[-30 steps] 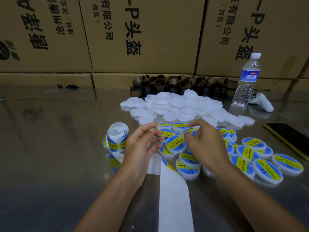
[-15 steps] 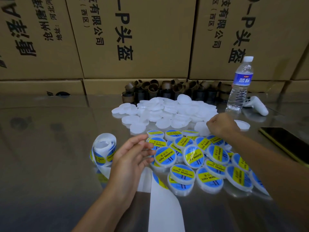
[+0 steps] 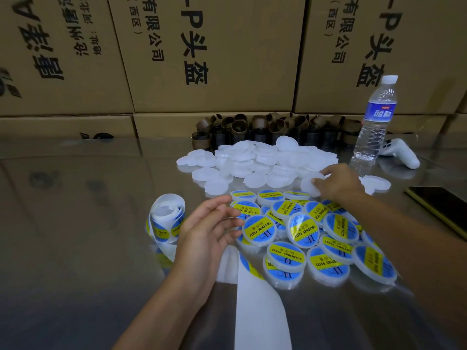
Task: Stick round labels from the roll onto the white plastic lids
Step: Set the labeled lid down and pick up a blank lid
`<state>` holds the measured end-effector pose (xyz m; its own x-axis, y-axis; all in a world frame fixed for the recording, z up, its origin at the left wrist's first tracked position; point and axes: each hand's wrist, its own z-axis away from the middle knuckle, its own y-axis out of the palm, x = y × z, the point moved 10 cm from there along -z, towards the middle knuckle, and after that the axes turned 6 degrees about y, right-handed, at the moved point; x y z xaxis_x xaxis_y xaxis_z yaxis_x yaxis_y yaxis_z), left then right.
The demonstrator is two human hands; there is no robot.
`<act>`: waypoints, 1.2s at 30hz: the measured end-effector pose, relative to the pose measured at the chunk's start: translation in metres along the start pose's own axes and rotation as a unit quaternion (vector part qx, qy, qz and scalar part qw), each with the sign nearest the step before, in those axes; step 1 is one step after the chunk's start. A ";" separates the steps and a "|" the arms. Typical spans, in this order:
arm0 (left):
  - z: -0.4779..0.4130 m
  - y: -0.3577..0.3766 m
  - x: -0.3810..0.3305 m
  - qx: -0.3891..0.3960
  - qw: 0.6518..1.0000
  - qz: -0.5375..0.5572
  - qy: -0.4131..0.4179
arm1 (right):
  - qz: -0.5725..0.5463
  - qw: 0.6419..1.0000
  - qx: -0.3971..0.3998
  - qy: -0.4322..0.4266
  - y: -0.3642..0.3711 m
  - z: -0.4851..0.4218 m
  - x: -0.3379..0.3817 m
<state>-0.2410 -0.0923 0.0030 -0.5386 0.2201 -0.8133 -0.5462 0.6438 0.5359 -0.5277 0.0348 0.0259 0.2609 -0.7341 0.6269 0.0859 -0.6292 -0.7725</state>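
Right hand (image 3: 338, 184) has reached out to the unlabelled pile (image 3: 257, 160), grip pinching one white lid (image 3: 308, 183) at its near edge. Left hand (image 3: 209, 228) waits, fingers loosely spread, beside the label roll (image 3: 165, 218). Labelling judged next.

Only two hands and two forearms of the person show. The left hand (image 3: 209, 223) and the right hand (image 3: 338, 183) are bare, with the fingers (image 3: 222, 213) and wrists uncovered alike. The left forearm (image 3: 171, 306) is bare from the wrist down to the lower edge of the view, slim and smooth. The right forearm (image 3: 404, 238) is likewise bare as far as the right edge, where it blurs. Any clothing further up lies out of view.
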 end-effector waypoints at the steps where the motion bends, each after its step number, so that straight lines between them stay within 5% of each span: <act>1: 0.000 0.000 0.000 -0.001 1.000 0.003 -0.002 | -0.054 0.998 -0.010 -0.012 -0.004 0.002 0.004; 5: 0.000 -0.002 0.001 -0.011 1.000 0.017 -0.008 | -0.271 0.961 -0.008 -0.042 -0.025 0.035 0.027; 8: 0.000 -0.002 0.000 -0.013 0.999 0.028 -0.008 | -0.381 0.918 0.093 -0.053 -0.023 0.087 0.048; 13: 0.001 0.004 -0.003 -0.004 0.999 0.041 -0.017 | -0.430 0.867 0.239 -0.081 0.000 0.174 0.065; 23: 0.012 0.024 -0.002 0.054 0.998 -0.031 -0.015 | -0.460 0.845 0.251 -0.110 0.025 0.208 0.064; 30: 0.008 0.016 -0.003 0.026 1.000 0.000 -0.017 | -0.414 0.872 0.195 -0.172 0.021 0.209 0.063; 36: 0.004 0.007 -0.008 -0.007 1.000 0.028 -0.010 | -0.084 0.933 0.201 -0.287 0.040 0.233 0.067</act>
<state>-0.2374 -0.0865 0.0127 -0.5562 0.2708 -0.7857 -0.5238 0.6197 0.5844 -0.2824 0.0200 0.0140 0.6734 -0.3034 0.6742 0.4952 -0.4921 -0.7160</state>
